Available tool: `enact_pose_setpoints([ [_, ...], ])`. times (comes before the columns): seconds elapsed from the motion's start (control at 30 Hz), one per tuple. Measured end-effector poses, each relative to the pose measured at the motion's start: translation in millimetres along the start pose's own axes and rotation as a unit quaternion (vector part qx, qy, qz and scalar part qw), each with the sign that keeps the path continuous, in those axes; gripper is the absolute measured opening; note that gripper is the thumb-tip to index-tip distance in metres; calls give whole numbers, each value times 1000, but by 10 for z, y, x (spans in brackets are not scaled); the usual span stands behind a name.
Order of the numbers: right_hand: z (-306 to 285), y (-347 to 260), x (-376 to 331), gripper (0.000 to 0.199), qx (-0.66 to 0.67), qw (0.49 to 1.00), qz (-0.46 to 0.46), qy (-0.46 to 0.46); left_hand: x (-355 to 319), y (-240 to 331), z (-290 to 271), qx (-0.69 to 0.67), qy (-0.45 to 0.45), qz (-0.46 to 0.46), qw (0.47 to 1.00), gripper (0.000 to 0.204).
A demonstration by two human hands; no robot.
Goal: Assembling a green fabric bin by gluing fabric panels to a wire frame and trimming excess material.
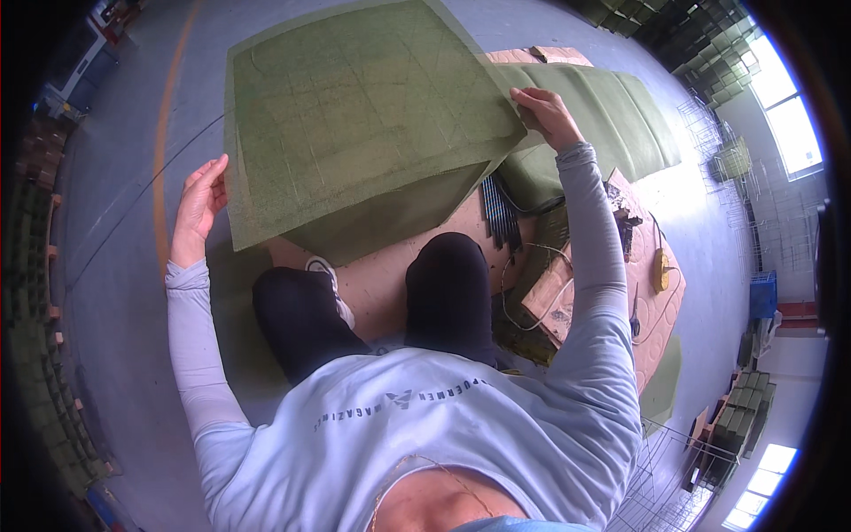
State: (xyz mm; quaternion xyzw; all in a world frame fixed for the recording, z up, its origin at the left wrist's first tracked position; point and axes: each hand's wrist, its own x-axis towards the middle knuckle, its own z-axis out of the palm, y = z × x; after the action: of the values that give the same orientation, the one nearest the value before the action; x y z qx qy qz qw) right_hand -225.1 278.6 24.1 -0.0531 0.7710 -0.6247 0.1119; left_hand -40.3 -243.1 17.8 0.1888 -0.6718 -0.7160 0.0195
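A thin, slightly see-through green sheet point(355, 115) with faint crease lines is spread in front of me. My left hand point(202, 208) pinches its left edge between thumb and fingers. At the sheet's right edge, my right hand point(548, 115) is closed on it in the same way. Under the sheet stands a green block or stack point(390, 217), whose near side shows above my knees. Most of its top is covered by the sheet, so I cannot tell whether the two touch all over.
Right of the block lie folded green sheeting point(612, 115), a bundle of thin black rods point(501, 213) and cardboard point(651, 337). A yellow power strip point(660, 270) with a cord rests on the cardboard. Green stacks point(35, 355) line the left; wire racks point(674, 461) stand lower right.
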Motion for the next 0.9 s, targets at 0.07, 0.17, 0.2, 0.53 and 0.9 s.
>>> enact_pose_setpoints([
  [0.07, -83, 78, -6, 31, -7, 1000, 2, 7, -67, 10, -55, 39, 3, -17, 999, 30],
  [0.17, -195, 228, -86, 40, 30, 999, 12, 25, -279, -59, -101, 111, 13, -26, 993, 39],
  [0.2, -216, 296, -149, 45, 42, 998, 14, 41, -351, -101, -104, 145, 21, -20, 989, 43],
  [0.53, -20, 289, -622, 45, 37, 999, 1, 40, -892, -208, 56, 103, -48, -45, 992, 34],
  [0.9, 70, 409, -487, 23, 53, 997, -43, 37, -963, -306, 37, 38, -38, -29, 998, 20],
])
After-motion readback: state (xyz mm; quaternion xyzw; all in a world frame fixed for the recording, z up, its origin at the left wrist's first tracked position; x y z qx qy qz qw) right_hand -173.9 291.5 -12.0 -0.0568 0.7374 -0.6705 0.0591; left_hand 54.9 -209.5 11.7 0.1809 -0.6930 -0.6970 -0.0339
